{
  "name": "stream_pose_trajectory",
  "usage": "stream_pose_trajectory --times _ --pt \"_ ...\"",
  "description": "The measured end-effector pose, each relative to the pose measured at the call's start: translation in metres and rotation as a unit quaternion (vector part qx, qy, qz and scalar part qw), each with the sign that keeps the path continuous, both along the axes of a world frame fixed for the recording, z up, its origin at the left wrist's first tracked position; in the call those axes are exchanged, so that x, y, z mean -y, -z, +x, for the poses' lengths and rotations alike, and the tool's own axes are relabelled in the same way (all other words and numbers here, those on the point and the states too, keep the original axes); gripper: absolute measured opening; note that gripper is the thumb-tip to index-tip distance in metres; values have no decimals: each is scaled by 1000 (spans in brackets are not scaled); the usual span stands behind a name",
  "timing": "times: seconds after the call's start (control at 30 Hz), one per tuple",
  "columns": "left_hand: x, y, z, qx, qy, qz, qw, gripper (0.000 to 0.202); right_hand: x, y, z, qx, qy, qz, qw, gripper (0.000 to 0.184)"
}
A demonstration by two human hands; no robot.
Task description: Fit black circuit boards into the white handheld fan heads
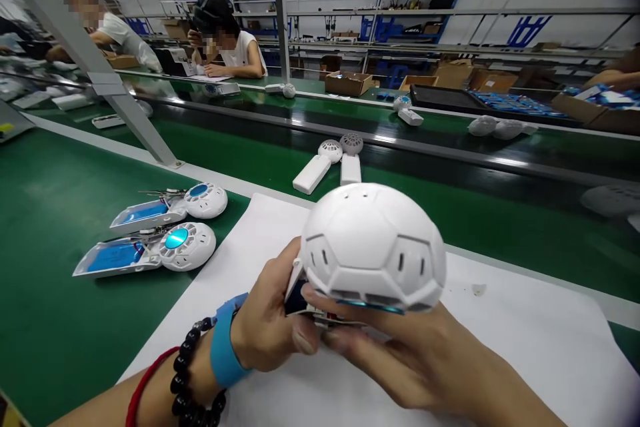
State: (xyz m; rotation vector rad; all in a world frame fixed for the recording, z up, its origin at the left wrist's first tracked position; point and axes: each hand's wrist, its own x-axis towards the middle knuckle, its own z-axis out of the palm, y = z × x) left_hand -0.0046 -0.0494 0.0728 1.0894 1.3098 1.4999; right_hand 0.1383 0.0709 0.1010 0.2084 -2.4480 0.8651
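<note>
L hand [267, 320] grips a white unit [373, 243] by its lower L side, thumb in front; R hand [415, 353] is closed on it too, fingers bent in under the round head, fingertips nearly meeting L thumb. Unit is up over a white sheet [520, 340] on the green counter [40, 213], ctr of view. Its head has a football-type panel pattern w/ small slots; a bit of shiny blue shows along the lower edge, & a dark blue part + some red show btwn the hands. Rest of unit mostly hidden by the hands.

L wrist has a blue band [225, 350], black beads [181, 373] & a red cord [145, 383].

On counter, L of sheet: 2 similar units side by side, near unit [155, 255] & far unit [173, 215], both w/ handle opened up, blue block inside, wires showing, blue disc on head.

Beyond, on the green belt [240, 153]: 2 white units w/ round grille heads, L one [313, 173] tilted, R one [351, 170] straighter, heads v. close together. Grey post [125, 107] stands at L.

Far side: person in white top [245, 57] seated, bent over work; another person [125, 40] further L. Cardboard box [349, 84] & black tray [443, 105] sit to their R.
</note>
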Motion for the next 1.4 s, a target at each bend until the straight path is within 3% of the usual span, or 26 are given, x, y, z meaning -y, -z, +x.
stream_pose_trajectory --times 0.13,0.23,0.37,0.47,0.53,0.6,0.7,0.8,0.93,1.13,1.4 --pt "0 1 0 -61 7 59 996 75 2 3 -1 -22 31 -26 999 23" --pt "0 3 2 -61 -5 77 995 66 5 6 -2 -8 50 -89 995 28" --pt "0 6 5 -91 -35 55 994 70 9 10 -2 58 57 -175 981 30" --pt "0 7 6 -104 -70 42 991 75 14 15 -5 10 89 -200 976 22" --pt "-1 6 7 -113 -89 48 988 76 17 18 -8 -69 157 -248 953 7" --pt "-3 6 7 -115 -101 51 987 76 19 19 -11 -81 191 -315 926 25" --pt "-6 7 8 -85 -110 31 990 70 19 16 -18 7 152 -391 908 15" --pt "-8 10 10 -42 -99 4 994 64 18 13 -23 14 149 -440 885 10" --pt "-13 7 10 -8 -67 -31 997 61 10 15 -25 7 191 -455 870 12" --pt "-18 3 1 49 75 -116 989 45 -11 22 -24 -5 209 -485 849 31" --pt "-15 6 16 40 69 -159 984 46 -8 18 -21 33 245 -462 852 28"
